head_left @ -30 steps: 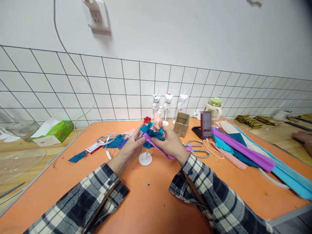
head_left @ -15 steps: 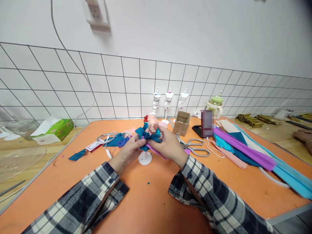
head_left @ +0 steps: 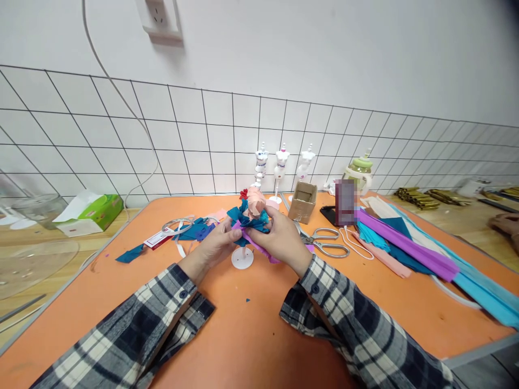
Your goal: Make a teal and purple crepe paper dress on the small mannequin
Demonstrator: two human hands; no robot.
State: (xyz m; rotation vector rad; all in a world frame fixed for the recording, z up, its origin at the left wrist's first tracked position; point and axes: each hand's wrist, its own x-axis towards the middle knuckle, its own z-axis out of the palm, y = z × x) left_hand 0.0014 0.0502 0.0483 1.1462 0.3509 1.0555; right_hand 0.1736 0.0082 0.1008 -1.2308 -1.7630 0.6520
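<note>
Between my hands stands a small dress form on a round white base [head_left: 242,259], wrapped in crepe paper. Its peach crepe paper [head_left: 256,202] sits above a ruffle of teal crepe paper [head_left: 245,219]. My left hand [head_left: 217,240] pinches the front of the paper from the left, thumb toward the middle. A purple crepe paper strip [head_left: 263,252] runs under my right hand [head_left: 283,237], whose fingers are closed on it against the ruffle. A red paper flower [head_left: 244,194] shows just behind. My fingertips are partly hidden by the paper.
Scissors [head_left: 324,243] lie right of my hands, near a cardboard box [head_left: 303,202] and a propped phone [head_left: 345,202]. White mini dress forms [head_left: 281,162] stand behind. Crepe paper strips [head_left: 409,246] spread rightward. Teal scraps [head_left: 130,254] and a tissue pack [head_left: 95,214] are left.
The purple strip now shows more at the front of the ruffle and hangs lower beneath my right hand. Both hands stay at the dress form; the view has shifted slightly.
</note>
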